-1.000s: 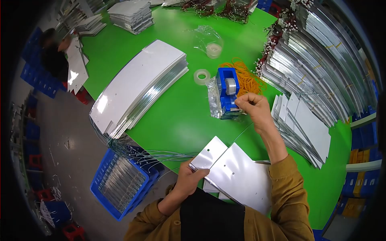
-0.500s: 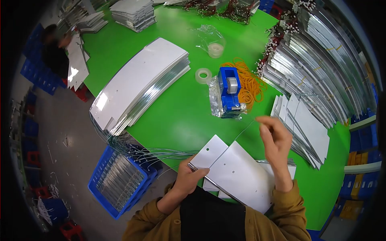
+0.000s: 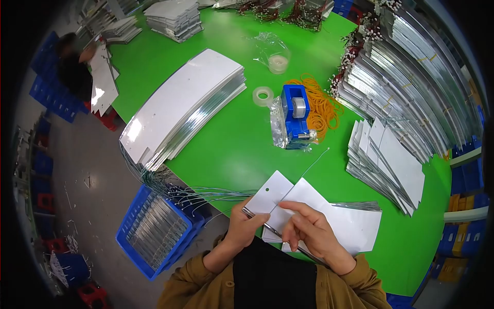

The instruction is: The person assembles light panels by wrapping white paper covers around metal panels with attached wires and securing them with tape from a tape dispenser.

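My left hand (image 3: pixel 243 225) is closed on the near-left edge of a white panel (image 3: pixel 274 188), thumb on top near its metal edge strip. The panel has a small hole at its far end. A thin greenish wire (image 3: pixel 314 162) crosses the panel and sticks out past its far edge, its tip free over the green table. My right hand (image 3: pixel 315 233) is over the panel, index finger stretched out to the wire near the middle and the other fingers loosely bent. Nothing shows in its grip. More white panels (image 3: pixel 360 226) lie beneath and to the right.
A blue tape dispenser (image 3: pixel 294 116), orange rubber bands (image 3: pixel 323 116) and a tape roll (image 3: pixel 263 96) lie ahead. A panel stack (image 3: pixel 180 98) stands left, with wires hanging over a blue crate (image 3: pixel 154 232). More panels (image 3: pixel 386 165) lie right. Another person (image 3: pixel 72 62) is at far left.
My right hand has come down and left from the wire's far end to the panel's middle, leaving the wire tip free. My left hand keeps its hold.
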`<action>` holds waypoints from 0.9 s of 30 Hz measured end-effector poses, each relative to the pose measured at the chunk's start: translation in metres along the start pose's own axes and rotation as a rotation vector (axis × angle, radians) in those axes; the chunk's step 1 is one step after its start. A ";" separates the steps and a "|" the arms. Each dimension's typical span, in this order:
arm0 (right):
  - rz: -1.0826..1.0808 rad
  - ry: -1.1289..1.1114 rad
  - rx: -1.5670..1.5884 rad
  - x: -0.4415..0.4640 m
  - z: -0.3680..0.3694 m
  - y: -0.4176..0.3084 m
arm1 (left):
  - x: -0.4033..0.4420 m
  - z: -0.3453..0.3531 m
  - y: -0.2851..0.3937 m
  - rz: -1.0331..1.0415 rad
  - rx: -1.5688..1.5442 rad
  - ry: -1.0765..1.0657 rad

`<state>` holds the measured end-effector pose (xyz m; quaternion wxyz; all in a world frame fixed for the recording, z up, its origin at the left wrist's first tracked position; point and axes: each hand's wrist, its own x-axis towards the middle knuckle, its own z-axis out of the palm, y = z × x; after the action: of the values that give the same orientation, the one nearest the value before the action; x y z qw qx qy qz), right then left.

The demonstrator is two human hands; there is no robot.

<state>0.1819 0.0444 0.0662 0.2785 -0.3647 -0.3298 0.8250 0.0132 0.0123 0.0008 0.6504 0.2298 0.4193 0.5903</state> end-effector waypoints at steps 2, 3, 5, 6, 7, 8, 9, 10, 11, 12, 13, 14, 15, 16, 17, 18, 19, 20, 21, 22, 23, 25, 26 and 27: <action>0.009 0.010 -0.020 0.000 0.001 0.000 | 0.000 0.001 -0.001 -0.003 -0.002 -0.001; 0.007 0.020 -0.025 0.000 0.002 0.001 | 0.000 0.002 -0.001 0.005 -0.014 0.011; 0.004 0.037 -0.036 -0.001 0.003 0.002 | 0.000 0.005 -0.001 0.021 -0.040 0.036; 0.004 0.045 -0.041 -0.001 0.004 0.003 | 0.000 0.006 0.000 0.029 -0.052 0.050; 0.005 0.044 -0.041 -0.001 0.005 0.002 | 0.000 0.008 0.000 0.030 -0.053 0.052; 0.001 0.050 -0.084 -0.001 0.006 0.002 | -0.001 0.011 0.001 0.033 -0.016 0.086; -0.003 0.055 -0.128 -0.002 0.008 0.001 | -0.002 0.014 0.002 0.037 0.021 0.121; -0.009 0.061 -0.171 -0.003 0.009 0.000 | -0.002 0.017 0.002 0.041 0.057 0.154; -0.014 0.067 -0.215 -0.003 0.010 -0.001 | -0.002 0.018 0.003 0.045 0.093 0.187; -0.014 0.068 -0.216 -0.004 0.010 -0.001 | -0.002 0.018 0.002 0.045 0.093 0.187; -0.107 0.090 -0.455 -0.005 0.009 -0.001 | -0.002 0.017 0.001 0.061 0.098 0.186; -0.201 0.113 -0.694 -0.006 0.009 0.000 | -0.002 0.017 0.000 0.077 0.103 0.184; -0.295 0.134 -0.932 -0.007 0.008 0.000 | -0.003 0.016 -0.001 0.092 0.108 0.183; -0.389 0.156 -1.170 -0.008 0.006 0.000 | -0.003 0.016 -0.002 0.107 0.113 0.181; -0.489 0.318 -1.224 -0.005 -0.001 0.001 | -0.003 0.016 -0.002 0.105 0.113 0.180; -0.589 0.481 -1.273 -0.001 -0.011 0.001 | -0.003 0.016 -0.001 0.096 0.114 0.178; -0.589 0.481 -1.274 0.005 -0.018 -0.006 | -0.003 0.016 0.000 0.088 0.115 0.178; -0.776 0.555 -1.348 0.011 -0.024 -0.016 | -0.003 0.016 0.001 0.079 0.115 0.178; -0.965 0.631 -1.415 0.015 -0.028 -0.020 | -0.003 0.016 0.002 0.069 0.116 0.177; -0.964 0.635 -1.417 0.017 -0.026 -0.018 | -0.003 0.016 0.002 0.067 0.115 0.173; -0.962 0.633 -1.446 0.021 -0.020 -0.014 | -0.003 0.016 0.002 0.076 0.143 0.155; -0.958 0.621 -1.500 0.032 -0.005 -0.005 | -0.004 0.014 0.003 0.094 0.200 0.125; -0.957 0.610 -1.525 0.034 -0.002 -0.003 | -0.004 0.012 0.004 0.104 0.230 0.114; -0.957 0.607 -1.523 0.035 -0.002 -0.002 | -0.006 0.009 0.005 0.105 0.231 0.118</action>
<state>0.1634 0.0709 0.0524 0.3481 -0.4733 -0.8072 0.0566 0.0185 0.0097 0.0112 0.5620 0.2896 0.5096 0.5836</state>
